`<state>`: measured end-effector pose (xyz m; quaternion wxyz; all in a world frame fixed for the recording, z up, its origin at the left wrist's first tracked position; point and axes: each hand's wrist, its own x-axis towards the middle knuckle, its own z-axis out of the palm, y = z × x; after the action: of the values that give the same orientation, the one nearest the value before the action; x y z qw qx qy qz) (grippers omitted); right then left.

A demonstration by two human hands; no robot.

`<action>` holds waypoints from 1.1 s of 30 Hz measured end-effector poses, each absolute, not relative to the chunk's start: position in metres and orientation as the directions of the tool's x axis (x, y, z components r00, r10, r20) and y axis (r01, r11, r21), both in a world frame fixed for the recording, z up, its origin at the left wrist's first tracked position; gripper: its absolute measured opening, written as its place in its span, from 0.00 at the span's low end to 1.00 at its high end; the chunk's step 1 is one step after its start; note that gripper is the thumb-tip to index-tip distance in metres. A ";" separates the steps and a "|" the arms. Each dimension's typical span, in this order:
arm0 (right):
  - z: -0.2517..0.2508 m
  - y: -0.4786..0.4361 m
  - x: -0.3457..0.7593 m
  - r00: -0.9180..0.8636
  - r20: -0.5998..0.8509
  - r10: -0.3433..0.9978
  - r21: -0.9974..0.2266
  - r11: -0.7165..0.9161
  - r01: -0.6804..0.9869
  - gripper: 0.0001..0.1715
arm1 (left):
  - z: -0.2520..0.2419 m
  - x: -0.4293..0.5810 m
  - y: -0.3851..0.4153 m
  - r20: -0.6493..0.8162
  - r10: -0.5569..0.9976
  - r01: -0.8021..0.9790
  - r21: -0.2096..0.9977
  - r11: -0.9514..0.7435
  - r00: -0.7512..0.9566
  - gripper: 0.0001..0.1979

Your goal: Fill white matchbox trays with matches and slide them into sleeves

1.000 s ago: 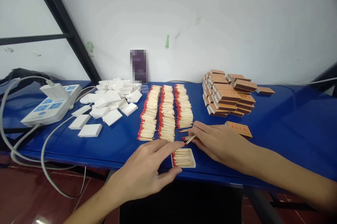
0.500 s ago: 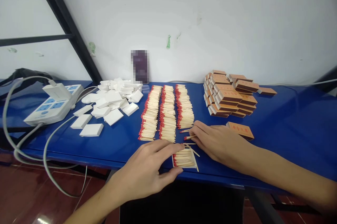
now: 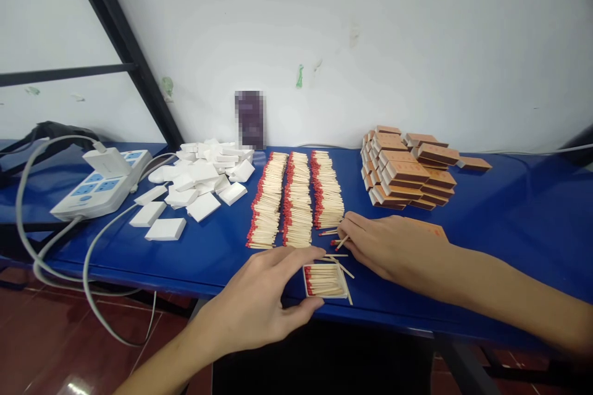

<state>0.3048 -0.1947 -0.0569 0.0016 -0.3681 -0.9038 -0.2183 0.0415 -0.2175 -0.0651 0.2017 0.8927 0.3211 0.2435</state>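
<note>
A white matchbox tray [image 3: 346, 288] filled with red-tipped matches lies near the table's front edge. My left hand [image 3: 259, 293] curves round its left side, thumb at the near edge and forefinger raised a little past the far edge, the fingers apart. My right hand [image 3: 384, 243] pinches a few matches [image 3: 341, 243] just beyond the tray; their exact number is hidden by the fingers. Loose matches [image 3: 341, 266] lie beside and behind the tray. Farther back, matches are laid in three long rows, the left row [image 3: 266, 203], middle row [image 3: 297, 203] and shorter right row [image 3: 328, 191].
White empty-looking trays [image 3: 199, 182] are heaped at the left. Orange matchbox sleeves [image 3: 407, 169] stand stacked at the right, with another sleeve [image 3: 428, 228] partly behind my right wrist. A power strip [image 3: 99, 188] with cables sits far left on the blue table [image 3: 500, 228].
The matches in my right fingers have turned to a steeper slant. My left forefinger has lifted away from the tray's far edge. The whole view has shifted slightly.
</note>
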 end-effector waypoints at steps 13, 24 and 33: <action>-0.043 -0.214 0.274 -0.848 0.155 0.508 0.232 0.815 0.531 0.06 | -0.067 0.042 -0.216 0.281 0.727 0.501 0.570 -0.651 0.626 0.32; -0.032 -0.215 0.266 -0.825 0.144 0.546 0.055 0.828 0.558 0.08 | -0.063 0.044 -0.214 0.293 0.679 0.449 0.568 -0.690 0.674 0.05; -0.009 -0.215 0.285 -0.716 0.029 0.698 -0.323 0.684 0.654 0.11 | -0.063 0.042 -0.215 0.287 0.634 0.405 0.569 -0.716 0.718 0.13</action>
<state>0.2845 -0.2146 -0.0093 0.0749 -0.3696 -0.9146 0.1463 0.0417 -0.2145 -0.0630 0.2404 0.8951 0.2901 0.2383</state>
